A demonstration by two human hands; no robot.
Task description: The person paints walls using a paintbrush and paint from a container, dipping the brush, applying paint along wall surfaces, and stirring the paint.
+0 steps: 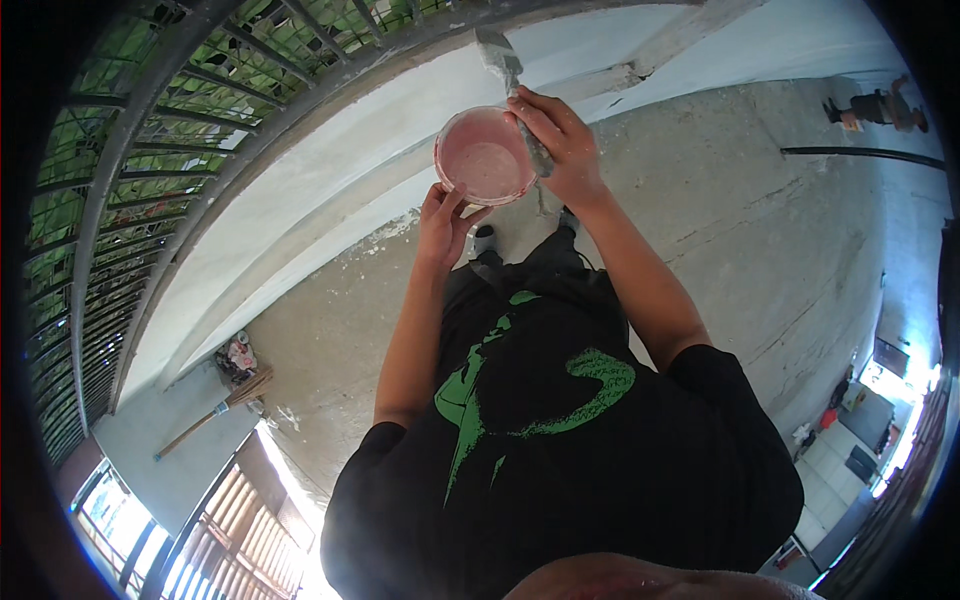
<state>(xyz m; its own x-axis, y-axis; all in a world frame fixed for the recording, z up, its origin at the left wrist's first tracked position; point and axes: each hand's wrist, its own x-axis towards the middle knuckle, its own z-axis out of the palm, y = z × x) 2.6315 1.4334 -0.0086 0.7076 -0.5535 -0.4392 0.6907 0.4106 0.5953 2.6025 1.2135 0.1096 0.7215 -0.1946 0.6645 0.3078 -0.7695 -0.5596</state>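
My left hand (445, 225) grips the lower left rim of a round, pinkish plastic tub (462, 135), its thumb and fingers around the edge. The tub is tilted so its inside shows, coated with pale residue; how much it holds I cannot tell. In my right hand (562, 140) is a paintbrush (498, 58), its handle caked with grey-white paint. The brush head points up and away, above the tub and close to the white wall (370, 130). Part of the handle is hidden by my fingers.
A metal railing (150, 120) runs above the low wall on the left. A broom (215, 412) leans at the lower left near a small heap of rubbish (238, 355). Concrete floor (720, 210) spreads to the right, with a dark pole (860, 153) and another person (880, 108) farther off.
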